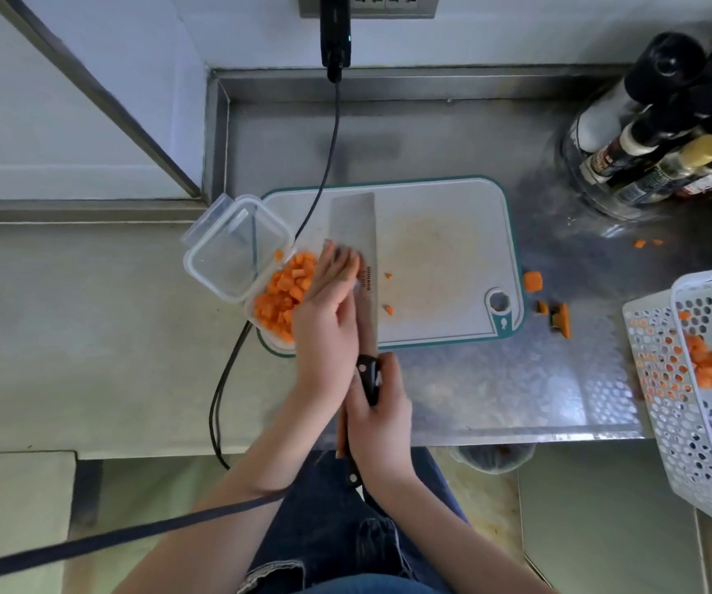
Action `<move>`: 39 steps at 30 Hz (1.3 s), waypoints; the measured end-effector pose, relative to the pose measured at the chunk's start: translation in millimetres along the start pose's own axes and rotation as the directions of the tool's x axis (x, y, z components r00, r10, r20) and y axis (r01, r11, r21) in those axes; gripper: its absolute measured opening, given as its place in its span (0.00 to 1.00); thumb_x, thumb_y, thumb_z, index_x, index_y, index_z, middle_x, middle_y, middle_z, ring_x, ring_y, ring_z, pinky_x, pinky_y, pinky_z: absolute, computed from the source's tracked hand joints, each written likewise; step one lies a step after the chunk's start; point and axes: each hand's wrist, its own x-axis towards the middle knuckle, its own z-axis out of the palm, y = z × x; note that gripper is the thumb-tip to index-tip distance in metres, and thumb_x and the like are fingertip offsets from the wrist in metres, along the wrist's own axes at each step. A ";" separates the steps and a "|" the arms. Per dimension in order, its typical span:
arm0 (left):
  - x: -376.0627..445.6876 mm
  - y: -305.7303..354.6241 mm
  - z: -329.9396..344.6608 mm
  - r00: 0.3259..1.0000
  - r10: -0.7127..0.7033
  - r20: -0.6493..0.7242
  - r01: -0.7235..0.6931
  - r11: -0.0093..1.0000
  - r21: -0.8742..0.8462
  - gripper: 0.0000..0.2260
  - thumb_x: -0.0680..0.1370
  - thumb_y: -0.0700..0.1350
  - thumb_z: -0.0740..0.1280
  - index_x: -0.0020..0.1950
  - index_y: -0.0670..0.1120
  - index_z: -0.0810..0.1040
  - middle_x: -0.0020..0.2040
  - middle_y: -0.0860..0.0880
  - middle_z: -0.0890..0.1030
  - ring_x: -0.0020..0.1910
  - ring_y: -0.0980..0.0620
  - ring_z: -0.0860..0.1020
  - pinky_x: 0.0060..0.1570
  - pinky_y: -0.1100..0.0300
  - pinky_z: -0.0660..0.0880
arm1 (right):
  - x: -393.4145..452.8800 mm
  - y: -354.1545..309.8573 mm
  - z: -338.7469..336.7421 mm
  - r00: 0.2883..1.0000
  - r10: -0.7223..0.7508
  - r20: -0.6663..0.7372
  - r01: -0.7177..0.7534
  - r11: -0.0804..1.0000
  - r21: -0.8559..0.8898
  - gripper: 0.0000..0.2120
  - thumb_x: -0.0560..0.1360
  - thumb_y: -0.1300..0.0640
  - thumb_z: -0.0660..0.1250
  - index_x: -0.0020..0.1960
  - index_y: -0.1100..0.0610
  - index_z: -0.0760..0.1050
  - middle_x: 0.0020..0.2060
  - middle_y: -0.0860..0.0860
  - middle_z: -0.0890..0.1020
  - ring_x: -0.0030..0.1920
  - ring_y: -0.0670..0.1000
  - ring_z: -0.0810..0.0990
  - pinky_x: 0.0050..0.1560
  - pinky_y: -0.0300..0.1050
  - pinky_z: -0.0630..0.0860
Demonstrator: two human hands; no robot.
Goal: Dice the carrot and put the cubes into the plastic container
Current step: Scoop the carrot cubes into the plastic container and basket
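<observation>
— Head view first: how much of the dicing is judged to be done?

— Most of it, by the look of things. The plastic container point(275, 300) is seen at the left end of the cutting board point(440, 259), its clear lid point(234, 246) swung open to the left, and it is well filled with carrot cubes point(283, 293). No whole carrot is seen on the board.

— What is being done with the hands?

— The cleaver point(354, 233) is held by its dark handle in the right hand point(382, 418), whose fingers are curled round it. The broad blade is laid across the board beside the container. The left hand point(328, 302) is set against the blade's left face with fingers straight and close together, nothing gripped; it is judged that cubes are being swept off the blade into the container.

— And what is left?

— Two small orange bits point(388, 293) are left on the board to the right of the blade. A carrot chunk point(533, 281) and dark-tipped end pieces point(558, 317) are lying on the steel counter point(495, 379) just off the board's right edge; those look like trimmings, though that cannot be told for sure. More orange pieces are seen in the white perforated basket point(705, 379) at the right. Whether those are meant for dicing too cannot be told. The lid is not yet closed.
</observation>
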 end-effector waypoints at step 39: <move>8.7 -30.6 -74.3 0.832 -0.551 -0.054 0.495 0.785 -0.373 0.02 0.76 0.44 0.67 0.46 0.50 0.76 0.46 0.61 0.78 0.48 0.61 0.76 0.41 0.73 0.70 | 126.7 -91.3 8.6 0.964 -0.192 0.182 0.245 0.910 -0.335 0.10 0.81 0.49 0.58 0.56 0.51 0.75 0.52 0.44 0.79 0.53 0.43 0.75 0.51 0.35 0.68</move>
